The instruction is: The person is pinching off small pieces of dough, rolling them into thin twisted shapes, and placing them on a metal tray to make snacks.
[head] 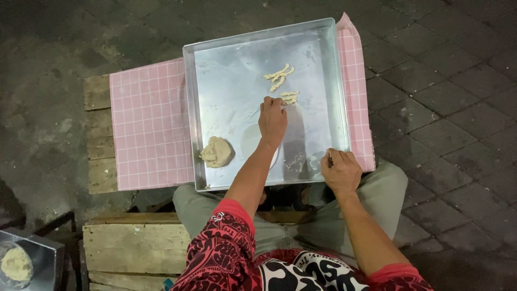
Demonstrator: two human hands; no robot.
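Wooden tabletop (99, 134): slatted, under a pink checked cloth (151, 124).
Metal tray (242, 81): square, shallow, on the cloth.
Left hand (272, 119): inside the tray, grip closed, fingertips down on the tray floor touching a small dough strip (290, 97).
Right hand (340, 170): grip clamped on the tray's near right rim.
Dough lump (216, 152): left of the left hand, well apart.
Twisted dough strips (279, 77): just beyond the left hand.
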